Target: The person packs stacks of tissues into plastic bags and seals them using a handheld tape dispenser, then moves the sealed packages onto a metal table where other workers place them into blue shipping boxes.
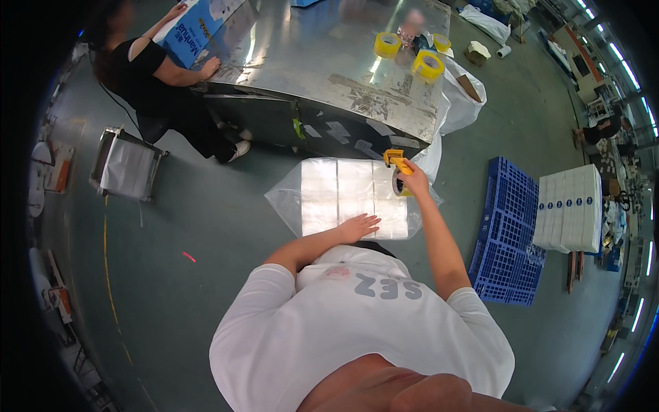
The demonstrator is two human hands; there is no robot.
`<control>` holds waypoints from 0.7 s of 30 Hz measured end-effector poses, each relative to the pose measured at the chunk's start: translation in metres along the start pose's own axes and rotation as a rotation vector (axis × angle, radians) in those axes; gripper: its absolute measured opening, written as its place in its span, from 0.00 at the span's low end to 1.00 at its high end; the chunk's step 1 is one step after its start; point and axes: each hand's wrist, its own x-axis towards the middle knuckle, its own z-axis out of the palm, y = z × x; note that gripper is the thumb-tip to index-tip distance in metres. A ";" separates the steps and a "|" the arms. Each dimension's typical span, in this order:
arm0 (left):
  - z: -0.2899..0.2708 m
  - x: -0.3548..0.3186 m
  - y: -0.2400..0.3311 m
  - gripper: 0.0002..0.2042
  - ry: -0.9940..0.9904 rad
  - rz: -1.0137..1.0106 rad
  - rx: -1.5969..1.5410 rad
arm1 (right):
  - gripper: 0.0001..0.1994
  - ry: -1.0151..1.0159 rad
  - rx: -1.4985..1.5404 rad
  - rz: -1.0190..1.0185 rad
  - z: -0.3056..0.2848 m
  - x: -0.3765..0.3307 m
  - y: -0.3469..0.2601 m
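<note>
A large clear plastic bag [283,196] wraps a block of white packs [336,192] in front of my body, below the table's near edge. My left hand [358,227] lies flat on the near side of the block, fingers stretched out. In my right hand [416,180] is a yellow tape dispenser [396,158], gripped by its handle, with a tape roll on it. The dispenser is over the block's far right corner. Whether its tape touches the bag cannot be made out.
A metal table [288,48] stands ahead with yellow tape rolls [388,45] on it. At its left a person [147,75] in black handles a blue box [195,34]. Blue pallets [504,233] and a white stack [568,208] are right; a metal-framed cart [129,165] is left.
</note>
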 end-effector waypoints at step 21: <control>0.003 0.021 -0.022 0.23 0.052 -0.338 0.082 | 0.28 -0.093 -0.420 0.090 0.028 -0.074 0.010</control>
